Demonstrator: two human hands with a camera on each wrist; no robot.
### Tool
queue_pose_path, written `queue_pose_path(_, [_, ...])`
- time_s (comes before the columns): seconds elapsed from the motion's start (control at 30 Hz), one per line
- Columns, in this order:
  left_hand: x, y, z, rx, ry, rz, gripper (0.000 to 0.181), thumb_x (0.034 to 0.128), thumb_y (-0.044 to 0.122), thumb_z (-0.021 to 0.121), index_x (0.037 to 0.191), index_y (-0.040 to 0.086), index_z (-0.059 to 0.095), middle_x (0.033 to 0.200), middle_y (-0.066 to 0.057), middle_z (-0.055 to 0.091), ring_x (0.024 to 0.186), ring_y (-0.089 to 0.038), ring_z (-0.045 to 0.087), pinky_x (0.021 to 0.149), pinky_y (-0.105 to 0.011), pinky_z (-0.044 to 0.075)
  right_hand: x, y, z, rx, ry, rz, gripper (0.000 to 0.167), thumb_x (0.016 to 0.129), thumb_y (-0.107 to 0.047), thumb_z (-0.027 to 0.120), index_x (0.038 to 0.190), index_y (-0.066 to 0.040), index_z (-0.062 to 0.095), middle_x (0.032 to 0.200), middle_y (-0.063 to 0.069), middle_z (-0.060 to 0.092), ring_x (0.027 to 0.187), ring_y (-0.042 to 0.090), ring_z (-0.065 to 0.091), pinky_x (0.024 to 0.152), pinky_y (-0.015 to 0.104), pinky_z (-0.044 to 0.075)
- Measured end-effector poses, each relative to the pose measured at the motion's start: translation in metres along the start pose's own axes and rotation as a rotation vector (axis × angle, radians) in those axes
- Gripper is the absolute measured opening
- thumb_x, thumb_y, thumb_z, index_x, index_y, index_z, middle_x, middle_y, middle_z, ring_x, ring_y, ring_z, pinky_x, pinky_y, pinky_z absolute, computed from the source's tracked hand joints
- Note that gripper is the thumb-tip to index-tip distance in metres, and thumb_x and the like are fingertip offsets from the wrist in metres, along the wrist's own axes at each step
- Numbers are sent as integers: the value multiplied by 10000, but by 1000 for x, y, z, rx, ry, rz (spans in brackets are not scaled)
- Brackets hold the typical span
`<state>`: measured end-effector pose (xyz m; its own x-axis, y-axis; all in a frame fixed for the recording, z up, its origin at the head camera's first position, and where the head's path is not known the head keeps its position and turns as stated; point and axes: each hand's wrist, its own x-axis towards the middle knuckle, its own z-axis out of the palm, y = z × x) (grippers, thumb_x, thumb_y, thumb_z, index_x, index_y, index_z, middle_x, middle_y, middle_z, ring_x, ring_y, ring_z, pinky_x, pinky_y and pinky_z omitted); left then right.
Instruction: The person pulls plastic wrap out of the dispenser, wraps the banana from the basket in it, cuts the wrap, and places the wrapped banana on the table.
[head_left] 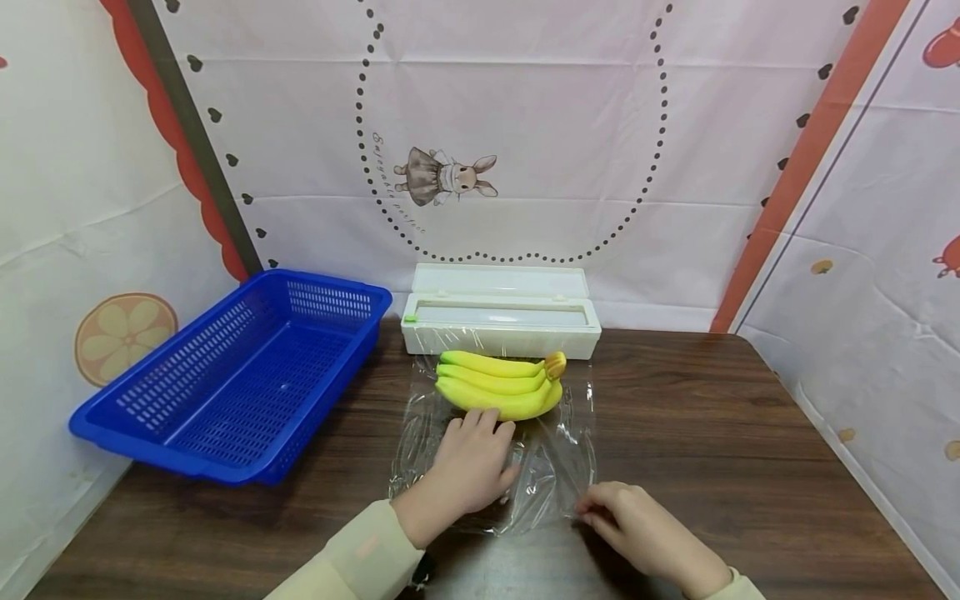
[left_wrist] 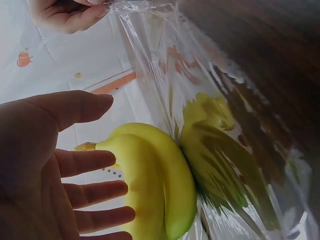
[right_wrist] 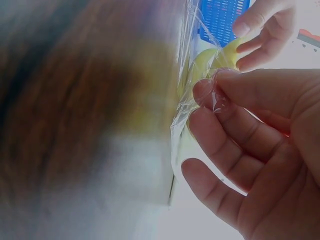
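Observation:
A bunch of yellow bananas lies on clear plastic film spread over the table, its stem end toward the right. My left hand is at the near side of the bananas, its fingers spread and nearly straight; in the left wrist view that hand is beside the bananas. With thumb and index finger my right hand pinches the film's near right corner, and the right wrist view shows the film bunched between those fingertips of the hand.
A blue slotted basket stands at the left. Behind the bananas is a white film box with its lid raised, the film reaching toward it. Printed cloth hangs behind the brown table and at both sides.

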<state>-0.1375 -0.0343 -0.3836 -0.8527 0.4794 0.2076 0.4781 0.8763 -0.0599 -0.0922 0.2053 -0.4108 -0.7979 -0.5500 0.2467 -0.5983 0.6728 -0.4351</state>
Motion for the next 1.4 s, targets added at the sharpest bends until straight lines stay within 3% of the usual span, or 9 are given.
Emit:
queue_pose_path(0.33, [-10, -6, 1, -23, -96, -8, 481, 796, 449, 684, 1139, 124, 594, 1135, -76, 577, 1001, -266, 533, 762, -412, 446, -1, 4, 3, -12, 22, -34, 173, 810, -18, 679, 820, -190, 670, 794, -137, 645, 748, -22, 582, 627, 218, 498])
queue_pose_path(0.6, [-15, -12, 1, -62, -194, -17, 426, 784, 428, 697, 1056, 115, 602, 903, -42, 532, 848, -239, 521, 693, -392, 434, 0, 2, 0, -2, 12, -28, 155, 822, -25, 671, 823, -180, 674, 795, -124, 651, 749, -20, 584, 634, 225, 506])
queue_pose_path(0.9, [-21, -15, 0, -117, -284, -47, 460, 788, 431, 700, 1092, 97, 611, 933, -63, 560, 857, -275, 556, 739, -477, 476, 0, 4, 0, 7, -17, -26, 127, 845, -57, 670, 840, -184, 675, 812, -109, 661, 760, 2, 596, 635, 236, 508])
queue_pose_path(1.1, [-28, -19, -2, -148, -324, -80, 468, 746, 452, 724, 1022, 89, 617, 938, -78, 581, 820, -282, 568, 689, -480, 476, -1, 4, 0, 12, -15, -28, 127, 848, -62, 669, 840, -188, 675, 812, -113, 659, 760, 0, 594, 639, 237, 507])
queue_pose_path(1.33, [-37, -26, -6, -141, -379, -88, 558, 695, 437, 756, 1095, 67, 639, 979, -99, 612, 870, -314, 598, 722, -506, 485, -1, 4, 0, -1, -1, -27, 140, 839, -49, 669, 839, -188, 671, 813, -120, 657, 760, -3, 591, 646, 238, 509])
queue_pose_path(1.4, [-39, -28, -8, -135, -395, -94, 527, 666, 403, 772, 1056, 71, 650, 951, -87, 609, 861, -309, 596, 721, -502, 481, -1, 4, 0, -2, -3, -23, 140, 840, -48, 669, 840, -188, 671, 814, -120, 658, 760, -1, 593, 648, 239, 510])
